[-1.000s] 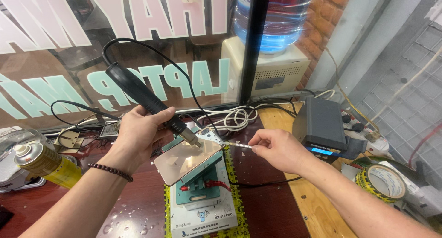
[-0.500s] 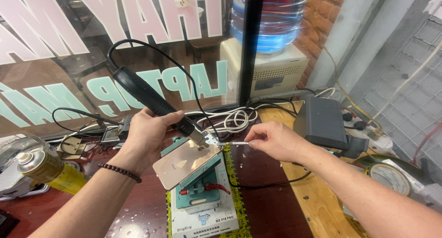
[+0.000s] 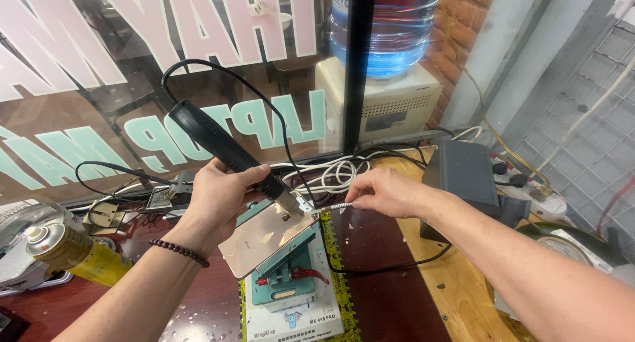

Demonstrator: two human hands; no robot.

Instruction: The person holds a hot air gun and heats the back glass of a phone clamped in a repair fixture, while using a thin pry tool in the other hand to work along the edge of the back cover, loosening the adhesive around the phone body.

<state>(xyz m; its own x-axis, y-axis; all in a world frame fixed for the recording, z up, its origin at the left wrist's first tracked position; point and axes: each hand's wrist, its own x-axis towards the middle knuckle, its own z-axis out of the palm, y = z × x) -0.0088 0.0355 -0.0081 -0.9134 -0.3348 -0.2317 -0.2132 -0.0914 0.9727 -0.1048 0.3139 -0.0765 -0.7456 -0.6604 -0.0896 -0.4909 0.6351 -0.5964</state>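
Observation:
My left hand grips a black hot-air wand by its handle, its metal nozzle pointing down at the top corner of a rose-gold phone back. The phone lies tilted in a teal clamp fixture on a white mat with a yellow-green border. My right hand pinches thin metal tweezers, whose tip reaches toward the same phone corner, right beside the nozzle.
A yellow spray can lies at the left. White and black cables coil behind the fixture. A grey box unit stands at the right. A water dispenser sits behind the window. A tape roll rests far right.
The view has shifted and both hands sit slightly higher and closer together. The tweezers' tip has moved in toward the nozzle at the phone's corner.

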